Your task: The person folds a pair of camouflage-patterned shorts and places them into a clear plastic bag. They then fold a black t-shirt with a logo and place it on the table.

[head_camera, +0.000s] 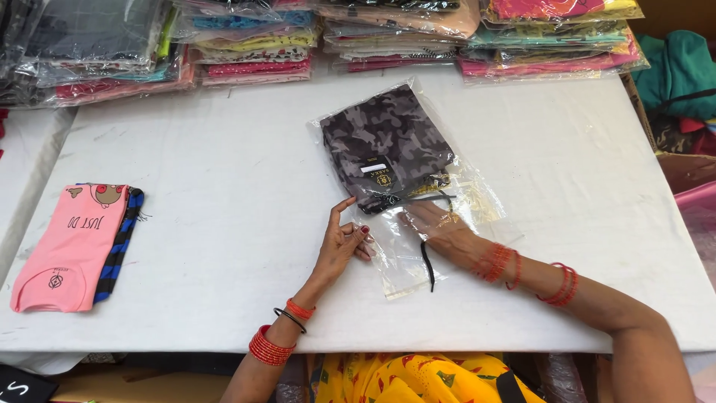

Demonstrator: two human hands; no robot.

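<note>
- Two bare hands at work on a white table point(224, 224), seen from above by a head-worn camera.
- Left hand point(341, 242), red-nailed, at the near left edge of a clear plastic bag point(403, 261); thumb and fingers pinched together on the film, forefinger raised and pointing up.
- Right hand point(440, 227) slid inside the open mouth of the same bag, palm down, fingers flat and spread beneath the plastic; not clamped on anything visible.
- Folded grey camouflage garment point(384, 142) inside the bag, toward its far end, at the middle of the table; small tag and dark drawstring point(427, 265) at its near edge, one cord trailing toward the bag's opening.
- Red bangles point(270, 347) plus one dark band on the left wrist; red bangles also on the right forearm.
- Folded pink garment point(71, 246) lying flat at the left of the table, well apart from the hands, on top of a blue-and-black striped garment point(123, 239).
- Stacks of bagged clothes point(253, 37) in many colours along the far edge of the table.
- Teal fabric point(682, 71) off the far right corner.
- Yellow patterned clothing point(418, 377) at the bottom edge, on the person.
</note>
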